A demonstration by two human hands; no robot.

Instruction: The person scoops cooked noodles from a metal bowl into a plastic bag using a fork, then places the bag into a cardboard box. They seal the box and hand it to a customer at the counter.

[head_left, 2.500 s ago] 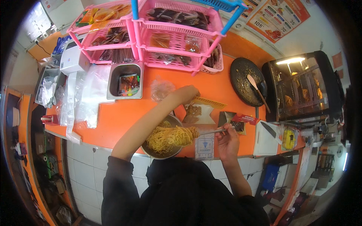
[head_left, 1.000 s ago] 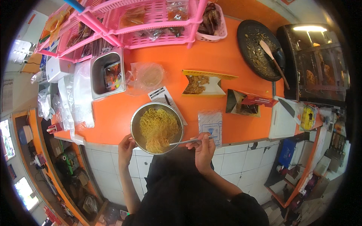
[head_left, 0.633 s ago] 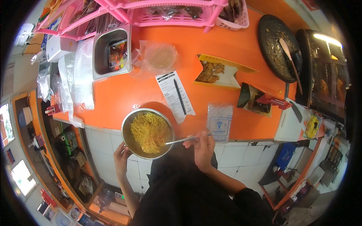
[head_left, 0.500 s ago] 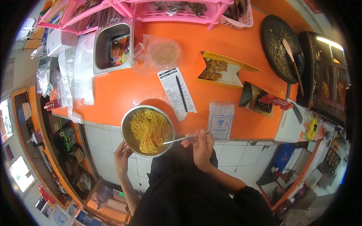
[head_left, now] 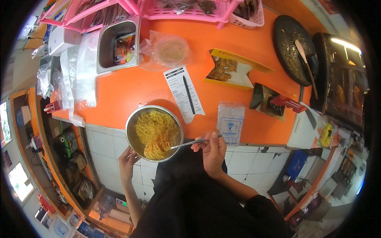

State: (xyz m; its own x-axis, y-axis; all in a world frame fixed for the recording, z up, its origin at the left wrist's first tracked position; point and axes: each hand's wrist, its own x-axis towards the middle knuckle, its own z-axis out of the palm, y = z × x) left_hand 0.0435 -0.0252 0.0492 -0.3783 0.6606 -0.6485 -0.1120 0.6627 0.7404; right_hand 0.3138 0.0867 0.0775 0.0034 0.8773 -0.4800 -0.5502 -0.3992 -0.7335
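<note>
A steel mixing bowl (head_left: 131, 129) of yellow noodles (head_left: 154, 123) is tilted slightly at the table's near edge. Reddish-orange colouring covers the clump nearest me. My left hand (head_left: 127, 159) grips the bowl's lower left rim, thumb and fingers closed on it. In my right hand (head_left: 214, 155) is a long-handled metal utensil (head_left: 191, 142), pinched near its end between thumb and fingers. Its head is buried in the noodles at the bowl's lower right, so I cannot tell whether it is a spoon or a fork.
Beyond the bowl lie a printed paper slip (head_left: 178, 85) and a black pen (head_left: 188, 95). A plastic packet (head_left: 230, 125), a yellow box (head_left: 248, 65) of fried food, and a dark open box (head_left: 262, 99) sit rightward. Steel tub (head_left: 101, 59) at left; round black pan (head_left: 287, 55) at far right.
Inside the bowl the noodles have been turned over, with the orange-coloured clump larger and shifted slightly left. Both hands keep their holds. The whole view has shifted a little.
</note>
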